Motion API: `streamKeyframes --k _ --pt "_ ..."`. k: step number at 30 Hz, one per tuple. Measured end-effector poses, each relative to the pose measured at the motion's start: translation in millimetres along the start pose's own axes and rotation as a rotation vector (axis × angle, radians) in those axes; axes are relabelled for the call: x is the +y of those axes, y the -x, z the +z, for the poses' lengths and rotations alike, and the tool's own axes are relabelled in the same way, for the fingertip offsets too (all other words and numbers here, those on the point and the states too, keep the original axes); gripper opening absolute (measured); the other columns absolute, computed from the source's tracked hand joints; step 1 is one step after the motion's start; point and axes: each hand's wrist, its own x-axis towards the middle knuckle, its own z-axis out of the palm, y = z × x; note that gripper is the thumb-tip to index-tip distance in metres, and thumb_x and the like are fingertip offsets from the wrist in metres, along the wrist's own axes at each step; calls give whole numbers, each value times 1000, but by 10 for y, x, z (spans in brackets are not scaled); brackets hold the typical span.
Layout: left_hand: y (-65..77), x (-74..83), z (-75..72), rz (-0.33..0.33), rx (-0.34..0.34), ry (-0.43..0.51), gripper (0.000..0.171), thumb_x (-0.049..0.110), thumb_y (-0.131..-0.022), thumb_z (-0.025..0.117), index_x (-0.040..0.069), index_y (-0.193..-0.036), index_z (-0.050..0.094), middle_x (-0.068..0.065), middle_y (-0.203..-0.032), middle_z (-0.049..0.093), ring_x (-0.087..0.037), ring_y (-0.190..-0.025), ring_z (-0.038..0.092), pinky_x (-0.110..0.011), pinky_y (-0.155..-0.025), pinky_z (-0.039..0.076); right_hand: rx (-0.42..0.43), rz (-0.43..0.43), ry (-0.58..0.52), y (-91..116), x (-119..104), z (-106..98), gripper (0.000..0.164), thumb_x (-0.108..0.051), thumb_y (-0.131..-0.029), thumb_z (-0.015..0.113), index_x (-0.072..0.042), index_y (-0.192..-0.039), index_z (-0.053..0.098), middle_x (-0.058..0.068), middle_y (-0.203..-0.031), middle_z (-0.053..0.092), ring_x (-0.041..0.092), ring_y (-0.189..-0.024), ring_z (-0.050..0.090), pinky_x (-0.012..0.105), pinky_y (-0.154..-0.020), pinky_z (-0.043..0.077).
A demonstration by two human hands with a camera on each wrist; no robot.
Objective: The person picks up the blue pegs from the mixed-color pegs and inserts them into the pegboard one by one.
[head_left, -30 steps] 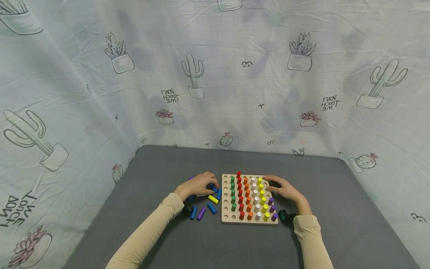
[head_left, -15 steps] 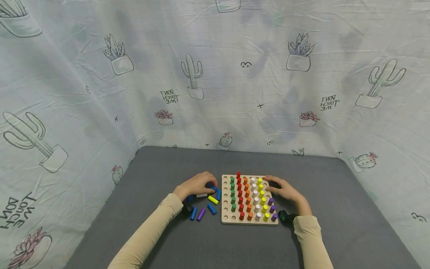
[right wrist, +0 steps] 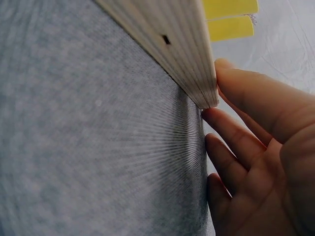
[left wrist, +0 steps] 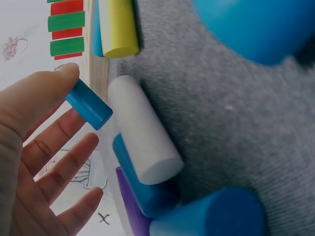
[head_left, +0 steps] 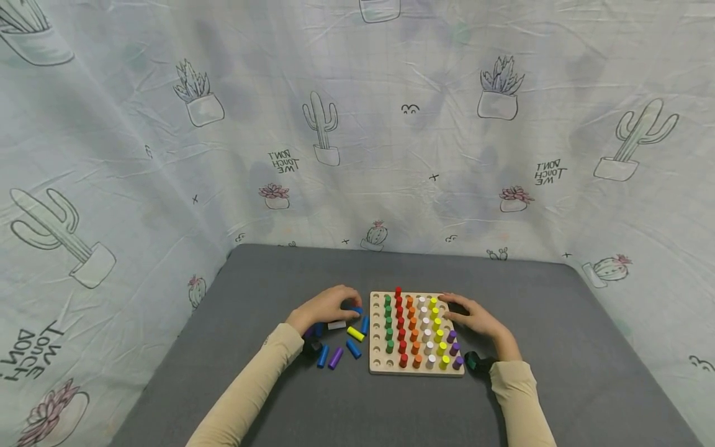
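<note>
A wooden pegboard (head_left: 416,367) lies on the grey mat with rows of green, red, orange, white, yellow and purple pegs standing in it; its leftmost column of holes is bare. My left hand (head_left: 350,304) is just left of the board and pinches a short blue peg (head_left: 356,308) (left wrist: 88,104) between thumb and fingers. Under it lie a white peg (head_left: 337,325) (left wrist: 142,130), a yellow peg (head_left: 355,333) and several blue and purple pegs. My right hand (head_left: 455,310) rests with straight fingers (right wrist: 236,142) against the board's far right corner (right wrist: 197,73).
Loose pegs, a blue one (head_left: 352,347) and a purple one (head_left: 335,357) among them, lie left of the board's near half. A cactus-print cloth (head_left: 357,155) walls the mat at the back and both sides. Grey mat (head_left: 558,323) stretches right of the board.
My left hand has risen slightly with the blue peg at its fingertips, uncovering more of the white peg. The right hand stays on the board's corner.
</note>
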Motion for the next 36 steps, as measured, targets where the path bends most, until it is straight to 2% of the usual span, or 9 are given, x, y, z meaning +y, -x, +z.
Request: streamKeyframes --k 7,15,22,28,36 --pt "-28 28 -30 -28 21 44 15 31 -88 64 23 -100 62 11 -98 60 -8 -96 54 -31 -85 46 4 -94 18 8 19 5 45 -16 -93 56 0 -134 45 26 -138 40 48 -127 31 65 -96 27" --pt "-56 61 -40 -40 72 79 16 32 -89 63 23 -101 60 12 -99 59 -9 -98 54 -33 -85 45 0 16 -67 12 22 3 49 -20 -93 56 -3 -137 42 25 -143 33 48 -133 22 65 -101 20" --pt "-97 89 -20 -62 120 59 16 35 -88 63 25 -100 60 11 -98 61 -9 -92 54 -31 -79 46 2 23 -91 19 76 26 50 -22 -93 56 -4 -138 41 25 -145 30 47 -136 15 66 -103 15" --pt "-114 95 3 -102 155 78 19 36 -86 65 25 -101 61 11 -97 60 -8 -90 53 -31 -77 45 8 17 -126 22 90 39 51 -21 -93 56 -4 -138 41 25 -146 29 48 -136 12 66 -103 13" --pt "-137 122 11 -111 210 111 15 34 -86 66 27 -98 59 11 -95 60 -10 -90 54 -32 -77 46 7 12 -138 29 117 48 50 -19 -93 56 -5 -139 41 25 -145 30 48 -136 11 66 -103 13"
